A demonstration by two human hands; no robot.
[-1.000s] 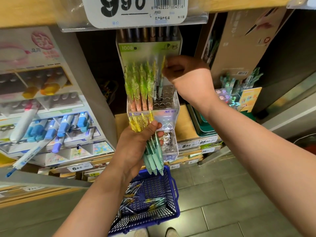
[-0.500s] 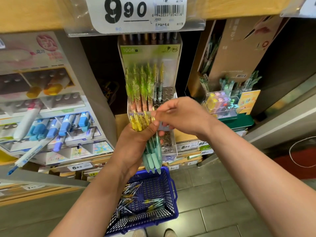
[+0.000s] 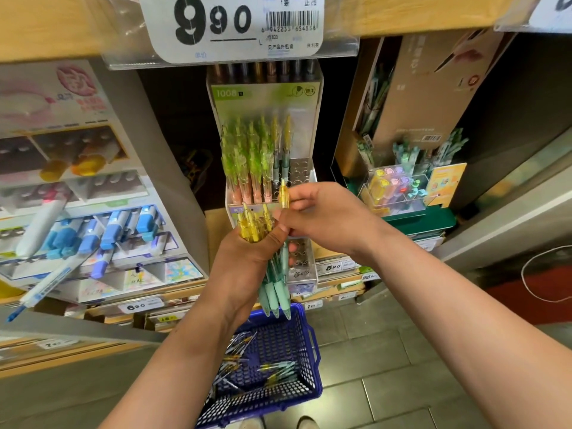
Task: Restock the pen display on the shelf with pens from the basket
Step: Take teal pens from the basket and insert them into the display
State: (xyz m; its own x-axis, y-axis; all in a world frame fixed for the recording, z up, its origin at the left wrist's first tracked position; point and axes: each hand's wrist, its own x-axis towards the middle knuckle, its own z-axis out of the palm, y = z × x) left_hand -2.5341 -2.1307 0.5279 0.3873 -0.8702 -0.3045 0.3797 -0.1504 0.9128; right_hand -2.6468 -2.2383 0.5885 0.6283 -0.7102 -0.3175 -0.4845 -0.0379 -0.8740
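One pen [image 3: 283,193]: pinched upright by my right hand [image 3: 325,218]
My left hand [image 3: 244,261]: fist wrapped round the pen bundle [image 3: 274,294], above the basket [image 3: 263,400]

This is a stationery shop aisle. A big price tag [image 3: 230,26] with a barcode hangs from the wooden shelf edge [image 3: 418,17] up top, and smaller price labels [image 3: 136,305] line the lower shelves. A clear pen display [image 3: 263,97] holding pens [image 3: 247,162] stands in the middle, marker racks [image 3: 102,230] to its left, highlighter boxes [image 3: 396,187] to its right. A blue basket [image 3: 312,342] sits on the grey tiled floor [image 3: 387,351].
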